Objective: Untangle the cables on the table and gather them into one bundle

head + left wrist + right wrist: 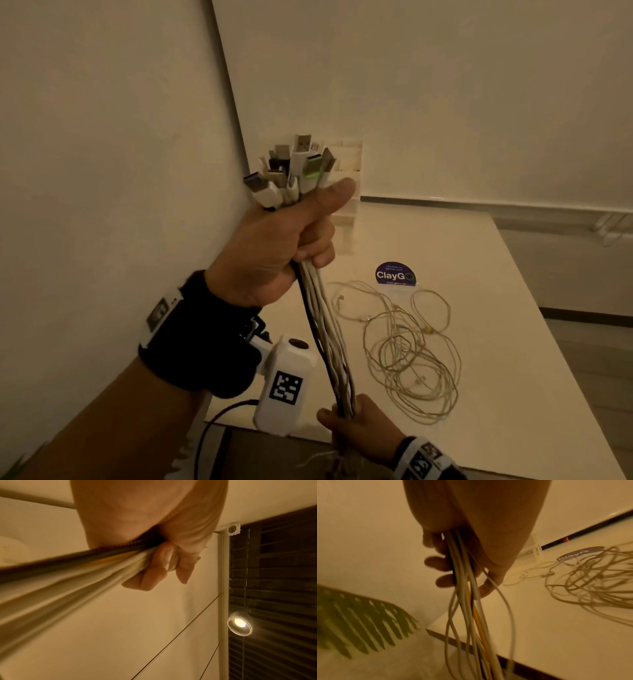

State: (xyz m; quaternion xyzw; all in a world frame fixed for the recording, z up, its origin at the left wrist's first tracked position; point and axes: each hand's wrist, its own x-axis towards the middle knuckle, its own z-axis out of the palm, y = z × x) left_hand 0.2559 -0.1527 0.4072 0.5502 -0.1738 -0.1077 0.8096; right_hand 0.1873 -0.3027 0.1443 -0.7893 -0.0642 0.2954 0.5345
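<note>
a bundle of cables (327, 329) is held up above the near left corner of the table (513, 342), stretched between two hands. most of its strands are white, with a black one along the left side, and a yellow one is seen among them in the right wrist view. at the top, a cluster of plugs (291, 168) sticks out in a fan, mostly white, one with a green collar. the bundle is gripped just under the plugs by the left hand (274, 250), whose fingers are curled tightly round the strands, with the thumb laid straight across the front. lower down, the same bundle is gripped by the right hand (359, 419), fingers and thumb wrapped round it; below that hand the strands hang loose past the table edge and spread apart.

a second lot of thin pale cables (407, 346) lies on the table in a loose tangle of overlapping loops, to the right of the held bundle and apart from it. just behind the tangle a round dark sticker (395, 273) with white lettering is seen on the tabletop. a pale rack (346, 192) stands at the far left of the table against the wall. a black band with a white camera unit (284, 383) is worn on the left wrist. a green leaf (359, 623) is seen low at the left of the right wrist view.
</note>
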